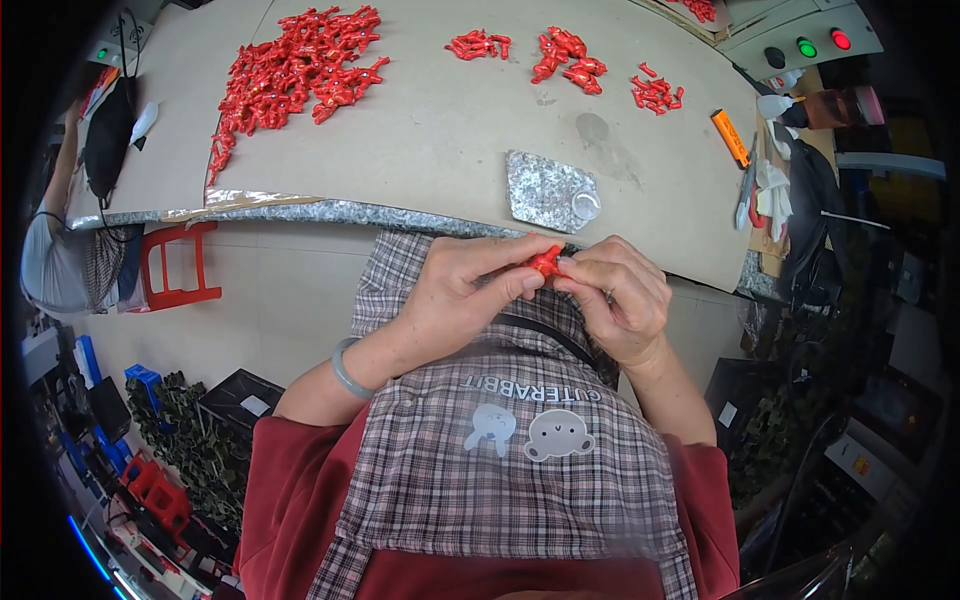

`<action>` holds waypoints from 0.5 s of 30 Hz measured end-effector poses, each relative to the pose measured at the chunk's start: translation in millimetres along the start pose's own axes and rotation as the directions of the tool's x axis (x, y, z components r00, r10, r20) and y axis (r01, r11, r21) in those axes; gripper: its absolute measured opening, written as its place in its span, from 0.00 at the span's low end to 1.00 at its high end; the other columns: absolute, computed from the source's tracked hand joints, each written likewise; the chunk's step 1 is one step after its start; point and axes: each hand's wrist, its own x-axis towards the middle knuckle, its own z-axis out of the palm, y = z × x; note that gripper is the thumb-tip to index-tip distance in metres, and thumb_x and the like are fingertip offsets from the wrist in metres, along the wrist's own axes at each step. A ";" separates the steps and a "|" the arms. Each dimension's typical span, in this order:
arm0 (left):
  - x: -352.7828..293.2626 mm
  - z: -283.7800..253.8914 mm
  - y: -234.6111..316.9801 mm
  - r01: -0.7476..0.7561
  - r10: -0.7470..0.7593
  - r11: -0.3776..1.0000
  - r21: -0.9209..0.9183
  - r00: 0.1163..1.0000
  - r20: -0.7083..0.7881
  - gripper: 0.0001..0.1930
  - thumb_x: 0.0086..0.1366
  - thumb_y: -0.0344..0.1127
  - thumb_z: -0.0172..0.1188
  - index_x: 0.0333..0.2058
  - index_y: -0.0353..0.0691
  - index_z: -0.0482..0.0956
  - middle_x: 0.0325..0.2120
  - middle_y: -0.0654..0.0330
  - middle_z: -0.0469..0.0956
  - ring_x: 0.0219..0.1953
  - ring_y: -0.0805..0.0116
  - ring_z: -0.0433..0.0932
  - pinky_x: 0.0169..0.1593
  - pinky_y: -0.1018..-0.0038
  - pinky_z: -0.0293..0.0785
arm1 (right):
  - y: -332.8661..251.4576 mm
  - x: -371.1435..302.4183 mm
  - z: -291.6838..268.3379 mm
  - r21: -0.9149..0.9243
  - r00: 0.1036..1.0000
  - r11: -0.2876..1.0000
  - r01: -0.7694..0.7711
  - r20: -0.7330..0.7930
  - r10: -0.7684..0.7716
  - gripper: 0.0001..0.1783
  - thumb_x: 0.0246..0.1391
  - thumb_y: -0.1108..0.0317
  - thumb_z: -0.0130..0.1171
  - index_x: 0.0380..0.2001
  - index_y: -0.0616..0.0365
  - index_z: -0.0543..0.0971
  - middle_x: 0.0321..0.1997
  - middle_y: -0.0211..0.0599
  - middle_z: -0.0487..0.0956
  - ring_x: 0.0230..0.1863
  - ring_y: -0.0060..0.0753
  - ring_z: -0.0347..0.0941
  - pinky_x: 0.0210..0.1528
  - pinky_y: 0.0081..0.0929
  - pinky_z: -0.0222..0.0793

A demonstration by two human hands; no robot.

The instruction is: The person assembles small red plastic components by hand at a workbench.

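Note:
Between my two hands, just off the table's near edge, is a small red plastic figure [546,262]. My left hand [470,280] pinches it from the left with thumb and forefinger. From the other side my right hand [620,295] grips it with thumb and bent fingers. The fingers cover much of its shape. Beyond my hands, a speckled grey slab [538,190] lies on the table with a small clear round dish [585,206] on its right corner. Farther off are a large heap of red figures [290,75] at left and smaller groups of red parts [568,60] toward the right.
An orange lighter-shaped item [731,138] lies near the right edge of the table [420,140]. Beside it are tools and white scraps [772,195]. A control box [806,45] with lit buttons stands far right. At left, another person sits near a red stool [180,265].

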 end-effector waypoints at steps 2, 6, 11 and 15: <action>-0.2 0.3 -0.8 0.007 -0.007 1.000 -0.008 1.000 0.001 0.16 0.65 0.26 0.61 0.51 0.32 0.79 0.35 0.55 0.85 0.31 0.73 0.82 0.38 0.78 0.80 | 0.7 -0.8 0.2 0.009 1.000 1.000 -0.014 0.001 0.014 0.12 0.38 0.77 0.73 0.28 0.63 0.80 0.26 0.38 0.81 0.25 0.36 0.78 0.26 0.27 0.72; 0.0 1.1 -0.2 0.015 -0.015 1.000 0.002 1.000 -0.002 0.16 0.64 0.26 0.61 0.51 0.32 0.79 0.35 0.55 0.85 0.31 0.73 0.82 0.38 0.78 0.80 | 1.5 -1.8 -0.5 0.010 1.000 1.000 -0.028 0.007 0.028 0.11 0.38 0.77 0.73 0.28 0.62 0.81 0.26 0.38 0.81 0.25 0.36 0.78 0.26 0.27 0.73; -0.3 1.4 -1.0 0.031 -0.031 1.000 0.006 1.000 -0.001 0.16 0.64 0.26 0.61 0.51 0.32 0.79 0.35 0.55 0.85 0.31 0.73 0.82 0.38 0.78 0.80 | 3.2 -4.1 0.5 0.020 0.999 0.999 -0.041 0.003 0.041 0.11 0.38 0.77 0.72 0.28 0.63 0.81 0.26 0.38 0.81 0.26 0.36 0.79 0.27 0.27 0.73; 0.0 1.6 0.3 0.039 -0.039 0.999 -0.002 0.999 -0.001 0.16 0.64 0.25 0.61 0.51 0.32 0.79 0.35 0.55 0.85 0.31 0.73 0.82 0.38 0.78 0.80 | 3.7 -4.5 0.5 0.023 0.999 0.999 -0.037 0.001 0.037 0.11 0.39 0.77 0.72 0.28 0.63 0.80 0.27 0.39 0.81 0.26 0.36 0.78 0.27 0.27 0.73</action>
